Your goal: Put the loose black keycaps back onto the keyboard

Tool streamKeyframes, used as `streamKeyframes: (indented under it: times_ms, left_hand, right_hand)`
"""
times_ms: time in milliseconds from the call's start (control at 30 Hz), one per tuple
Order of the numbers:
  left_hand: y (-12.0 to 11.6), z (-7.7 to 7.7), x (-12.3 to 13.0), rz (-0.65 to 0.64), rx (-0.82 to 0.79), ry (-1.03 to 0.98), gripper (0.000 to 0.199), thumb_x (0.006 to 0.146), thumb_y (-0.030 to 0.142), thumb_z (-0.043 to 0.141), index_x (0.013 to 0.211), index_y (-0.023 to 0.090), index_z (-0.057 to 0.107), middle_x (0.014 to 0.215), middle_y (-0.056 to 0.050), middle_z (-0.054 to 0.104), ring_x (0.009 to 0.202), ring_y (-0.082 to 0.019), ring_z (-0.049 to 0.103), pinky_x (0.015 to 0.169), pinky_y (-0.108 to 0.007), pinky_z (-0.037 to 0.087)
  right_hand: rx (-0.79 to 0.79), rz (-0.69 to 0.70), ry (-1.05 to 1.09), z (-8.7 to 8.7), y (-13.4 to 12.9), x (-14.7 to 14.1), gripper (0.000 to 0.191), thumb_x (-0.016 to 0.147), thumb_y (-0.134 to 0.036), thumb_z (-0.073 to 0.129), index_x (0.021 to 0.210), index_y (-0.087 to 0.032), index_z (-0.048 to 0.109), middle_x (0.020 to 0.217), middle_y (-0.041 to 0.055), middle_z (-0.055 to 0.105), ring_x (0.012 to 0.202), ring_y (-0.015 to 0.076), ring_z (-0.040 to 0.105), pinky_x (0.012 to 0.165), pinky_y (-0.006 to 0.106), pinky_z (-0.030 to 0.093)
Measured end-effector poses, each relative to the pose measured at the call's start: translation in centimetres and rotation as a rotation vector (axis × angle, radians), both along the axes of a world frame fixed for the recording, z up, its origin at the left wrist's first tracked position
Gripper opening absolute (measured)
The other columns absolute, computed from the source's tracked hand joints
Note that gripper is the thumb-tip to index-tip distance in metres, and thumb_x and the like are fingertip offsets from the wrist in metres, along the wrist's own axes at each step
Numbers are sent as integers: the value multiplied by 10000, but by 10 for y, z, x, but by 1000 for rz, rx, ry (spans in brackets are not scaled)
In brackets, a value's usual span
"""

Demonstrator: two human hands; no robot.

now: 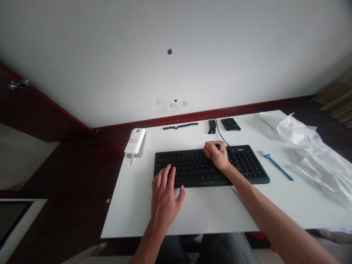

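A black keyboard point(192, 178) lies across the white table in front of me. My left hand point(165, 196) rests palm down at its left end, fingers spread over the lower left keys and thumb off the front edge. Above the upper right part of the keyboard, my right hand point(217, 156) is closed in a fist. A small black object point(217, 146) shows at the top of that fist; its kind is unclear. The number pad section point(244, 164) at the right looks stripped of keycaps.
Loose black keycaps stand in a row point(187, 125), a short column point(212, 126) and a block point(230, 124) at the back. A white power bank point(135, 141) lies at left. On the right are a blue brush point(279, 167) and white plastic sheeting point(316, 161). A cable point(220, 134) runs backward.
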State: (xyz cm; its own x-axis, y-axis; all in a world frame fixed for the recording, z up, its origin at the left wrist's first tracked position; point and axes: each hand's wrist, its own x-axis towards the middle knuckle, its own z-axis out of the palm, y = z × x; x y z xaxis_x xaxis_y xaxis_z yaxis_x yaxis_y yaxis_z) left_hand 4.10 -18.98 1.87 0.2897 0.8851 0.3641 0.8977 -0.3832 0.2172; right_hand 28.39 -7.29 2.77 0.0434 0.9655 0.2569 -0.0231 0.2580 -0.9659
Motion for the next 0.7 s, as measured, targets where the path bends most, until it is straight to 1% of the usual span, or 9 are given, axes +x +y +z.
streamKeyframes:
  times_ms: [300, 433, 567, 633, 700]
  left_hand:
    - [1, 0, 0, 8, 44, 5, 605, 966, 303, 604, 1537, 162, 466, 1582, -155, 490, 1410, -338, 489, 1160, -521, 431]
    - [0, 0, 0, 18, 44, 9, 605, 967, 305, 605, 1536, 157, 465, 1586, -153, 486, 1413, -329, 488, 1163, -510, 430]
    - [-2, -1, 0, 16, 52, 7, 597, 976, 310, 596, 1536, 154, 461, 1589, -152, 481, 1417, -327, 480, 1174, -518, 415]
    - [-2, -2, 0, 11, 61, 2, 587, 977, 311, 594, 1529, 155, 471, 1585, -153, 484, 1415, -332, 479, 1171, -523, 413]
    - [-2, -2, 0, 7, 67, -1, 579, 980, 312, 589, 1525, 154, 475, 1584, -153, 485, 1410, -336, 480, 1169, -527, 411]
  right_hand:
    - [-3, -11, 13, -3, 2, 0, 519, 960, -317, 536, 478, -232, 361, 439, -52, 312, 421, 80, 256, 442, 283, 182]
    - [-40, 21, 43, 1, 1, -1, 511, 946, -345, 569, 494, -233, 360, 451, -55, 310, 429, 78, 250, 436, 277, 172]
    - [-100, 34, 161, 9, 1, 2, 489, 911, -366, 655, 539, -232, 366, 489, -68, 314, 440, 71, 251, 428, 260, 177]
    - [-83, -20, 244, 16, 1, 9, 474, 889, -363, 709, 573, -229, 383, 513, -75, 318, 448, 70, 269, 425, 248, 207]
    - [-40, -128, 344, 24, -1, 21, 466, 867, -338, 750, 602, -228, 382, 532, -85, 307, 456, 67, 276, 420, 234, 229]
